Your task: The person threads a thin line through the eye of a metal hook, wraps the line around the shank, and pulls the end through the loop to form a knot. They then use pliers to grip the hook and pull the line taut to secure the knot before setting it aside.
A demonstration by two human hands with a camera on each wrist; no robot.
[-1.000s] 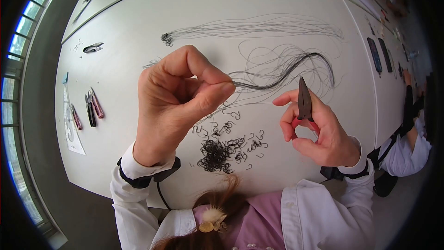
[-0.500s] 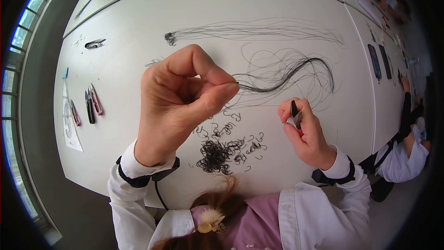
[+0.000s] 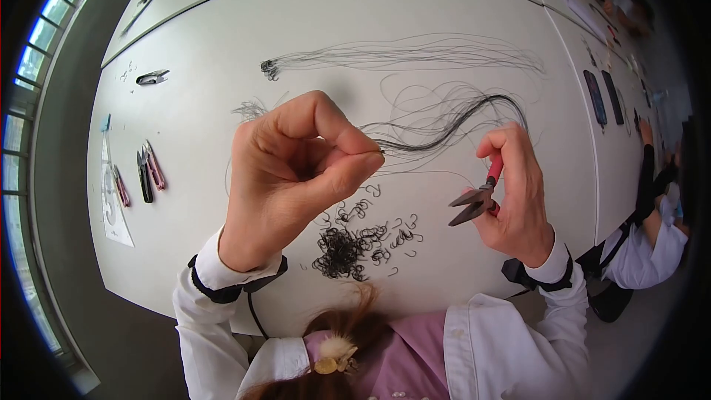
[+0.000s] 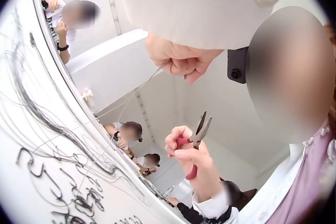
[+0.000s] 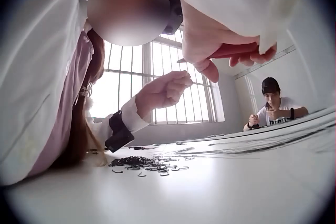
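Left hand [image 3: 292, 170] pinching fine lines [image 4: 158, 70], right hand [image 3: 520, 196] gripping red-handled pliers [image 3: 485, 193] (jaws parted), dark hooks [image 3: 342, 252] heaped on worktop [image 3: 437, 4]

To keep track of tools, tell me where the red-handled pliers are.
In the head view, the pliers are in the right hand, to the right of the black hooks.

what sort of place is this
It looks like a craft classroom or shared workroom: white tables set edge to edge, other people at them, and red-handled pliers in the right hand.
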